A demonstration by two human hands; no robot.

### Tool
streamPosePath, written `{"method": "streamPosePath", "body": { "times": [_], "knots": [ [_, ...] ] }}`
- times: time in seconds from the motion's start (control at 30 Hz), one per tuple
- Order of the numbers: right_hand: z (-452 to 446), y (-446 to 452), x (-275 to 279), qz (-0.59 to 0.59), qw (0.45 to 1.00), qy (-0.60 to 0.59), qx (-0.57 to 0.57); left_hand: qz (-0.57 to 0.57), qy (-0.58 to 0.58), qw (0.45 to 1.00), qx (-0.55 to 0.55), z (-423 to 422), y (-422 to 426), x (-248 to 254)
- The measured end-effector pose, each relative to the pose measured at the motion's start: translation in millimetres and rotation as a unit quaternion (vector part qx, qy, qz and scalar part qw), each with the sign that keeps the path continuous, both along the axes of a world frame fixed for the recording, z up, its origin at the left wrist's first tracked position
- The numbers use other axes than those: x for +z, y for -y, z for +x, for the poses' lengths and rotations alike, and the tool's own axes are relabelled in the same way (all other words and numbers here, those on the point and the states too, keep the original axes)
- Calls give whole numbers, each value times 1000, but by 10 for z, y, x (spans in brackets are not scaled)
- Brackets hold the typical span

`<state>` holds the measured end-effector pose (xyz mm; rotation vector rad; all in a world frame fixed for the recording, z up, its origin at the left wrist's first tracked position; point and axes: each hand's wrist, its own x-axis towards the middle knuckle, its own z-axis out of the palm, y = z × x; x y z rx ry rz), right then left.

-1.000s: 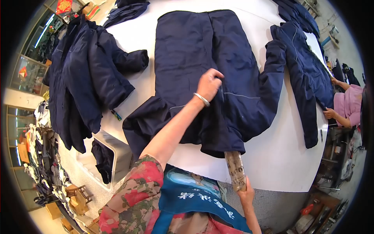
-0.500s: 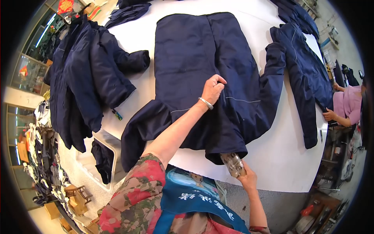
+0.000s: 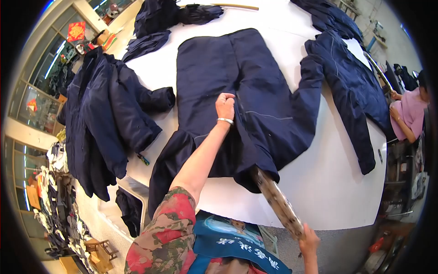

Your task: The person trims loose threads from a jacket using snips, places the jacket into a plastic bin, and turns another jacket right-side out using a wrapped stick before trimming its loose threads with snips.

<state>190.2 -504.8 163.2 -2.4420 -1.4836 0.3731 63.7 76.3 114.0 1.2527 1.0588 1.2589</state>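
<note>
A dark navy jacket (image 3: 205,68) lies on the white table, hem at the far side and collar (image 3: 258,176) toward me. My left hand (image 3: 225,107), a bracelet at the wrist, is closed on the jacket's front near its middle line. Out of the collar comes a long, shiny, mottled beige-brown stick (image 3: 279,203), its far end hidden inside the jacket. My right hand (image 3: 309,242) grips the stick's near end, beyond the table's front edge.
Another navy jacket (image 3: 100,123) lies at the left, and one more (image 3: 349,86) at the right, near a person in a pink top (image 3: 410,114). Dark garments (image 3: 157,18) lie at the back. A bin (image 3: 146,201) with dark cloth stands front left of the white table (image 3: 337,196).
My right hand has moved down and to the right, drawing much more of the stick out of the collar. My left hand stays closed on the jacket front; the view has shifted slightly.
</note>
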Motion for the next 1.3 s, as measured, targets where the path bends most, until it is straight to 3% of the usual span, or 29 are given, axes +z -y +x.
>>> {"method": "streamPosePath", "body": {
  "times": [0.07,0.2,0.23,0.3,0.37,0.4,0.5,0.57,0.6,0.67,0.83,0.9,0.97,1.0,1.1,1.17,1.23,1.3],
  "knots": [
    [-86,710,168,-13,999,39,-28,17,11,1000,23,39,-83,37],
    [-489,1181,346,27,994,21,-100,58,16,995,82,190,-688,-86],
    [-505,1220,256,38,992,-6,-120,78,6,994,75,325,-685,-123],
    [-433,1288,-88,69,982,-63,-167,61,-5,997,-41,527,-910,-602],
    [-488,1229,-309,72,967,-115,-216,-13,-85,992,-96,487,-356,-116],
    [-589,1181,-313,56,959,-137,-241,100,-196,965,-141,186,-555,-535],
    [-640,1119,-431,34,942,-199,-268,124,-516,840,-115,-630,-307,-586],
    [-649,1133,-447,46,935,-221,-275,73,-645,755,-91,-1243,-3,-695],
    [-646,1145,-451,65,934,-223,-272,42,-636,764,-104,-1579,66,-886],
    [-586,1157,-459,75,930,-235,-272,-5,-659,745,-105,-1862,527,-708],
    [-698,1210,-338,60,897,-299,-321,-51,-652,754,-66,-1857,873,-741],
    [-806,947,-287,120,862,-363,-334,-33,-652,756,-39,-1838,1019,-942],
    [-951,764,-462,201,814,-431,-334,-99,-652,750,-59,-1561,1319,-685],
    [-903,526,-336,125,840,-399,-345,-112,-637,760,-63,-1489,1456,-664],
    [-653,-27,-462,127,873,-316,-350,-136,-575,801,-97,-1210,1822,-660],
    [-296,-240,-765,172,915,-222,-291,-161,-511,838,-105,-865,2062,-731],
    [93,-664,-621,144,886,-311,-311,-188,-403,890,-99,-396,2309,-789],
    [620,-953,-890,168,937,-191,-238,-201,-331,916,-100,183,2533,-923]
  ]
}}
